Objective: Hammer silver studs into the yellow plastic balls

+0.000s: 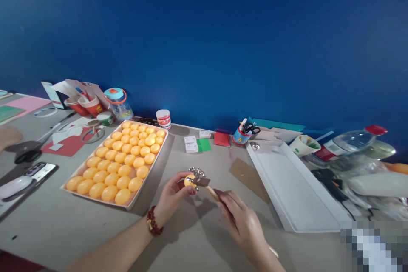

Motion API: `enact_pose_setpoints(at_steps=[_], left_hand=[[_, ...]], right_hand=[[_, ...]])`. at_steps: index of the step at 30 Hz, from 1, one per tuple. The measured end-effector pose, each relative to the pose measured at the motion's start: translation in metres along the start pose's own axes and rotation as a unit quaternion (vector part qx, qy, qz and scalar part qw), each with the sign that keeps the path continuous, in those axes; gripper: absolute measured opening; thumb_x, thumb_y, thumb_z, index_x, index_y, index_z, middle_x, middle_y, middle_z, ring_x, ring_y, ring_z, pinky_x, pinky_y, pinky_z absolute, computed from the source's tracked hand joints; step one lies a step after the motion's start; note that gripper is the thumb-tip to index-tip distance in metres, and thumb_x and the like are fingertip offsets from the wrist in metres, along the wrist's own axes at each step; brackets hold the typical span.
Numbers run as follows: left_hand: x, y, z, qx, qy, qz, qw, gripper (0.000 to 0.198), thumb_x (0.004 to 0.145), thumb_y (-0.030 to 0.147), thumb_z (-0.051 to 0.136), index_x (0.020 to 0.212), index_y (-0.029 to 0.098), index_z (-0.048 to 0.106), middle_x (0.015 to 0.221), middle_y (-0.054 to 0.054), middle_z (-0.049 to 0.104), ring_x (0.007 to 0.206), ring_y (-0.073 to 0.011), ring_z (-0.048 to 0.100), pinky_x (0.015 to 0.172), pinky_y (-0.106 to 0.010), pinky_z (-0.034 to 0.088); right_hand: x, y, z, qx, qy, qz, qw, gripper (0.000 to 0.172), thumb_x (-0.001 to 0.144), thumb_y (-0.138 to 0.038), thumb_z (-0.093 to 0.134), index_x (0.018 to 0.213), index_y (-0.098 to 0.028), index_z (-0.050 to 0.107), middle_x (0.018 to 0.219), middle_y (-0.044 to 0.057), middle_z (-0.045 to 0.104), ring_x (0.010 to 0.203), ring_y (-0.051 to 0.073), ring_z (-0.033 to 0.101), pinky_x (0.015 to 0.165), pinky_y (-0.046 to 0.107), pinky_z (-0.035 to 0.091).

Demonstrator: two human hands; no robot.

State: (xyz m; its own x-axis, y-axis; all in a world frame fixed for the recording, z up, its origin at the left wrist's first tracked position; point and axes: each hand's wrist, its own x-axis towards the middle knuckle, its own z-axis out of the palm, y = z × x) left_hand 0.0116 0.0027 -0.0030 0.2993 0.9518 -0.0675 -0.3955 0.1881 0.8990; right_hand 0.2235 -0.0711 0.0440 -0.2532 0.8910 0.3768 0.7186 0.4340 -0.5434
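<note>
My left hand (176, 192), with a red bead bracelet at the wrist, pinches an orange ping-pong ball (188, 181) above the table. My right hand (240, 216) is closed around the wooden handle of a small palette knife (202, 182). The blade's tip reaches the ball, at a small silvery piece on its surface. Just behind the ball lies a cluster of shiny silver beads (197, 171), partly hidden by the fingers. Left of my hands, a shallow box of orange ping-pong balls (128, 207) holds several rows, with a gap or two among them.
A long white tray (296, 191) lies at the right, beside a brown card (248, 178). Behind stand small white boxes (191, 144), a lidded tub (163, 118) and a scissors cup (241, 134). A bottle (350, 142) leans far right; another person's hand (9, 136) shows far left.
</note>
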Motion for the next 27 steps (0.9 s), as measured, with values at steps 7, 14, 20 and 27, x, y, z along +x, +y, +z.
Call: enact_pose_setpoints(at_steps=[7, 14, 20, 27], left_hand=[[0.000, -0.001, 0.000, -0.008, -0.004, 0.002, 1.000, 0.035, 0.072, 0.027, 0.077, 0.105, 0.018, 0.067, 0.092, -0.006, 0.071, 0.070, -0.0149, 0.064, 0.073, -0.031, 0.054], [0.000, 0.000, 0.002, -0.002, 0.005, 0.018, 1.000, 0.035, 0.072, 0.026, 0.077, 0.106, 0.019, 0.068, 0.098, -0.008, 0.069, 0.080, -0.0178, 0.063, 0.073, -0.032, 0.055], [-0.003, 0.002, 0.002, -0.002, -0.006, 0.034, 0.999, 0.037, 0.074, 0.024, 0.076, 0.110, 0.020, 0.067, 0.104, -0.009, 0.066, 0.088, -0.0192, 0.060, 0.076, -0.031, 0.054], [-0.006, 0.004, 0.002, 0.033, 0.011, 0.046, 0.998, 0.030, 0.076, 0.026, 0.074, 0.105, 0.019, 0.068, 0.101, -0.008, 0.064, 0.084, -0.0178, 0.059, 0.073, -0.028, 0.055]], right_hand=[[-0.001, 0.002, 0.000, 0.008, 0.003, 0.012, 1.000, 0.026, 0.097, -0.018, 0.039, 0.118, -0.021, 0.053, 0.100, 0.010, 0.065, 0.081, 0.017, 0.067, 0.069, 0.025, 0.054], [-0.001, 0.002, -0.003, 0.010, 0.015, 0.016, 1.000, 0.025, 0.097, -0.019, 0.040, 0.117, -0.020, 0.054, 0.100, 0.009, 0.065, 0.082, 0.016, 0.067, 0.069, 0.024, 0.054], [-0.001, 0.008, -0.004, -0.012, 0.027, 0.011, 1.000, 0.024, 0.096, -0.020, 0.042, 0.117, -0.020, 0.055, 0.102, 0.010, 0.066, 0.088, 0.018, 0.067, 0.073, 0.024, 0.054], [-0.001, 0.022, -0.001, -0.063, 0.041, 0.032, 0.997, 0.025, 0.097, -0.023, 0.042, 0.116, -0.020, 0.057, 0.104, 0.010, 0.067, 0.088, 0.019, 0.068, 0.074, 0.027, 0.056]])
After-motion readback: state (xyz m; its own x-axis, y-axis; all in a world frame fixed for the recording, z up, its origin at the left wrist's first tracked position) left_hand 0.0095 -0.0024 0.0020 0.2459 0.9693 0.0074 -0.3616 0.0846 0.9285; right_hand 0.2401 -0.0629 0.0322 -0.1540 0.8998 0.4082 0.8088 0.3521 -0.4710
